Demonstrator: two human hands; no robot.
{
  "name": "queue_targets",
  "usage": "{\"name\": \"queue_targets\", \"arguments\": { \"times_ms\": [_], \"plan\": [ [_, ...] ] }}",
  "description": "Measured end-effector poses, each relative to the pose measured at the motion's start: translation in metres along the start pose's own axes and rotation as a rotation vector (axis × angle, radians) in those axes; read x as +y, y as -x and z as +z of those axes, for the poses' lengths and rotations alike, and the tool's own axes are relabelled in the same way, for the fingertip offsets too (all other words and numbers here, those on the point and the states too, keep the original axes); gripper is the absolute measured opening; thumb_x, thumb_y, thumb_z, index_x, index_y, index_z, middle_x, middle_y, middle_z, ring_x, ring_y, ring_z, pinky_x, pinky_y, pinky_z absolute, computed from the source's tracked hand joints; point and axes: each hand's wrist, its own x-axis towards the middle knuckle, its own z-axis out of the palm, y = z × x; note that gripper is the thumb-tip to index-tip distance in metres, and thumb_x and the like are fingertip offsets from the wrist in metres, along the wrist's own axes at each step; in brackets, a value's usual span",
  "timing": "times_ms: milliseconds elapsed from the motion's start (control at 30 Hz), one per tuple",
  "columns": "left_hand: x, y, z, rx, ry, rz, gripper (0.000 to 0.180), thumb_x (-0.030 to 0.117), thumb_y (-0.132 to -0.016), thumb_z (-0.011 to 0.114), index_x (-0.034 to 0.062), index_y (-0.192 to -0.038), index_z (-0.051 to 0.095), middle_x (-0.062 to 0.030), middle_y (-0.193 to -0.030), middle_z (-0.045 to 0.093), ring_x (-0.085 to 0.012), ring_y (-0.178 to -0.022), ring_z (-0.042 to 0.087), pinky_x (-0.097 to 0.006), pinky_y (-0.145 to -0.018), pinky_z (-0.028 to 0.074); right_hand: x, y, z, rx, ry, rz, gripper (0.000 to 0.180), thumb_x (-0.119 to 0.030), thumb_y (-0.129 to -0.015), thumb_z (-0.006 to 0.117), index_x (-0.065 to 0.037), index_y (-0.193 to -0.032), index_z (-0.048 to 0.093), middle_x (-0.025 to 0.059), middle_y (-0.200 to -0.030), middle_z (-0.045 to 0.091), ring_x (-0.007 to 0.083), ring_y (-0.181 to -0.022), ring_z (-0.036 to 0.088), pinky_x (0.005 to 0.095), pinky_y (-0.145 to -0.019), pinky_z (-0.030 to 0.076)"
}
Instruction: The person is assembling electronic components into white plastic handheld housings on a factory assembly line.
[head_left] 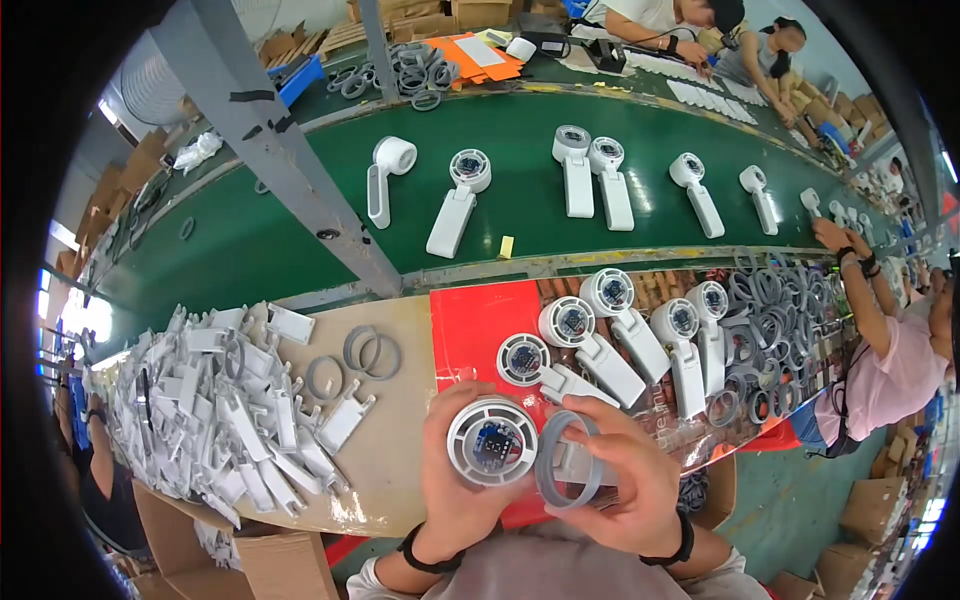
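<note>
My left hand (455, 510) is closed around a white handheld fan (510, 466), whose round head faces up with a small circuit board showing in its middle. Just beside it, my right hand (640, 480) grips a grey plastic ring (545, 465) between thumb and fingers, tilted on edge and apart from the fan head. Beyond my hands, several similar white fans (612, 372) lie on the table with their boards exposed. A heap of grey rings (775, 320) is at the right. Left of the red sheet (480, 325) are a few loose rings (325, 394).
White plastic handle pieces (200, 400) are piled on the left of the table. Past the table runs a green conveyor belt (480, 225) carrying more fans. A grey metal post (285, 160) rises at left. Co-workers (880, 330) work along the line; cardboard boxes (285, 565) stand below.
</note>
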Motion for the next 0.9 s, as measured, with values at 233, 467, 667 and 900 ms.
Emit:
{"name": "queue_targets", "arguments": {
  "times_ms": [233,467,667,900],
  "plan": [
    [0.016,0.002,0.01,0.057,-0.828,0.406,0.071,0.01,-0.062,0.077,-0.0023,-0.121,0.041,-0.0198,-0.115,0.048,-0.0328,-0.098,0.056,-0.038,-0.08,0.048,-0.013,-0.009,-0.003,-0.332,0.46,-0.021,0.049,-0.003,-0.073,0.063,-0.007,-0.121,0.053,0.0224,-0.131,0.044,0.0344,-0.107,0.057,0.0352,-0.079,0.052],
    [0.019,-0.01,0.009,-0.134,-0.89,0.453,0.058,0.01,-0.055,0.076,-0.0012,-0.107,0.053,-0.0188,-0.111,0.051,-0.0379,-0.093,0.053,-0.044,-0.075,0.046,-0.005,-0.025,-0.007,-0.274,0.239,0.023,0.05,-0.018,-0.07,0.074,-0.001,-0.113,0.055,0.0212,-0.118,0.055,0.0287,-0.081,0.064,0.0325,-0.065,0.051],
    [0.024,-0.02,0.016,-0.371,-0.758,0.564,0.059,0.016,-0.053,0.078,0.0031,-0.106,0.055,-0.0132,-0.107,0.054,-0.0353,-0.106,0.047,-0.049,-0.088,0.037,0.029,-0.031,-0.009,-0.304,-0.09,0.191,0.037,-0.018,-0.075,0.06,0.004,-0.103,0.052,0.0164,-0.08,0.058,0.0289,-0.07,0.057,0.0325,-0.064,0.046],
    [0.009,-0.043,-0.011,-0.201,-0.416,0.081,0.062,0.038,-0.071,0.073,0.0031,-0.117,0.051,-0.02,-0.106,0.058,-0.0356,-0.091,0.059,-0.042,-0.075,0.047,0.027,-0.001,-0.016,-0.524,-0.231,0.516,0.049,-0.024,-0.094,0.047,-0.001,-0.135,0.032,0.009,-0.11,0.057,0.0168,-0.092,0.056,0.0301,-0.079,0.045]
  ]
}}
